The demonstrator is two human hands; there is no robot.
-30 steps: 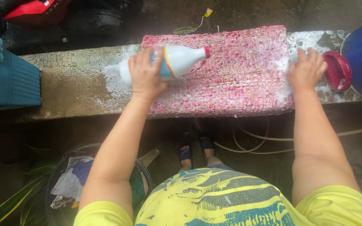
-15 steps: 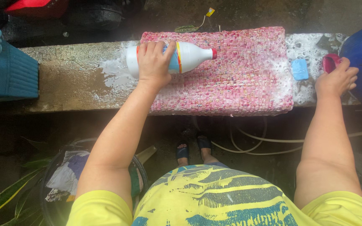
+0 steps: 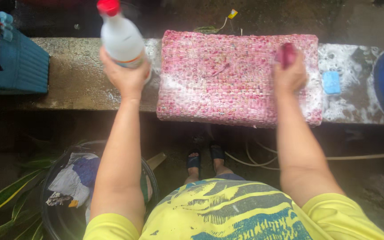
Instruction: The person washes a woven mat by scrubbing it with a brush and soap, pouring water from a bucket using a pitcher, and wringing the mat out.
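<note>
White bottle (image 3: 122, 39) in left hand (image 3: 126, 76), right hand (image 3: 290, 74) on pink mat (image 3: 227, 80)

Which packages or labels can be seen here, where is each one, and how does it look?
Bottle: held upright in the left hand over the concrete ledge; white plastic, red cap, coloured label band mostly hidden by the fingers.
Tag: on the wet ground behind the pink mat; small, yellow, on a thin cord.
No signs or screens.
</note>
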